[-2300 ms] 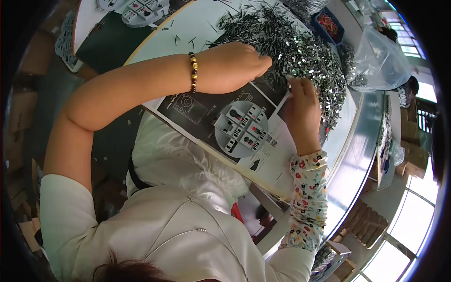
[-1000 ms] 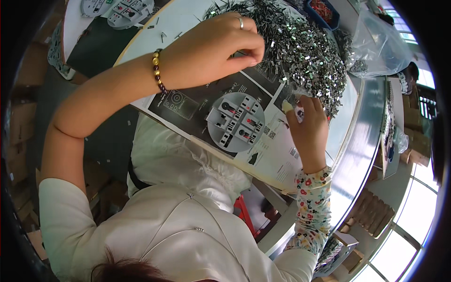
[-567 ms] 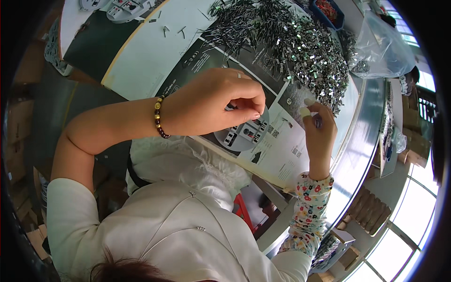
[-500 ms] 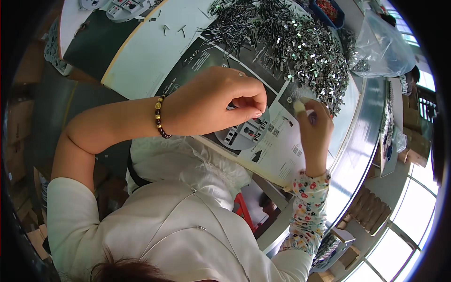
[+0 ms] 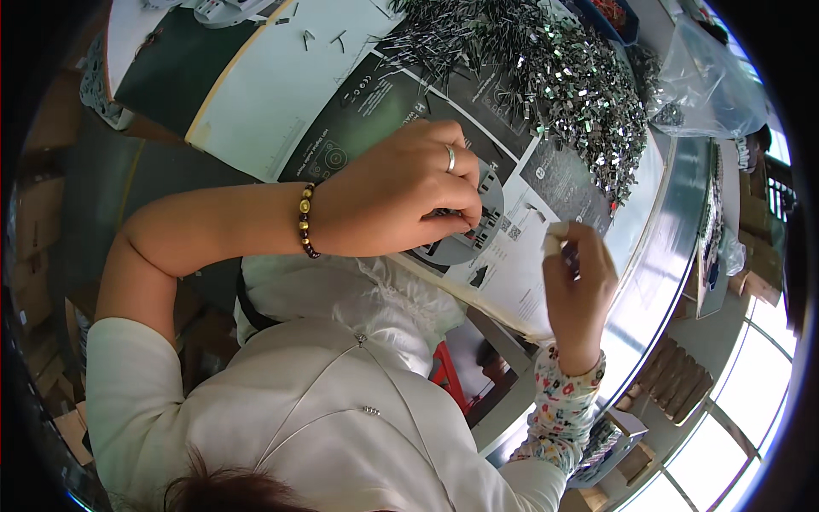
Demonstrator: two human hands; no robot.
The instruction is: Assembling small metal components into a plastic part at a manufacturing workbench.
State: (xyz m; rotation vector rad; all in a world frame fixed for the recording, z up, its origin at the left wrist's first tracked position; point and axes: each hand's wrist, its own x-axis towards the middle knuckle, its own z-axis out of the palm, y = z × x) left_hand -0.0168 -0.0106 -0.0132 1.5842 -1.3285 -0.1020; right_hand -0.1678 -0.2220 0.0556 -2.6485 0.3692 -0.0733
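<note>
My left hand (image 5: pixel 409 192), with a ring and a beaded bracelet, is closed in a pinch over a round white disc (image 5: pixel 465 253). Whatever sits between its fingertips is too small to make out. The disc carries slots and small black and metal pieces, partly covered by the hand. To the right, above the printed sheet (image 5: pixel 525 294), my right hand (image 5: pixel 584 286) has its fingers curled and drawn together, with pale covers on the fingertips. What they hold, if anything, I cannot make out.
A big heap of small shiny metal pieces (image 5: pixel 589 111) covers the far right of the work surface, beside a bundle of thin dark strips (image 5: pixel 444 34). Behind stand a blue bin (image 5: pixel 627 30) and a clear plastic bag (image 5: pixel 708 94). Another white disc (image 5: pixel 226 10) lies far left.
My left hand has come down onto the disc, its fingers now angled lower. My right hand has moved from the heap's edge toward me.
</note>
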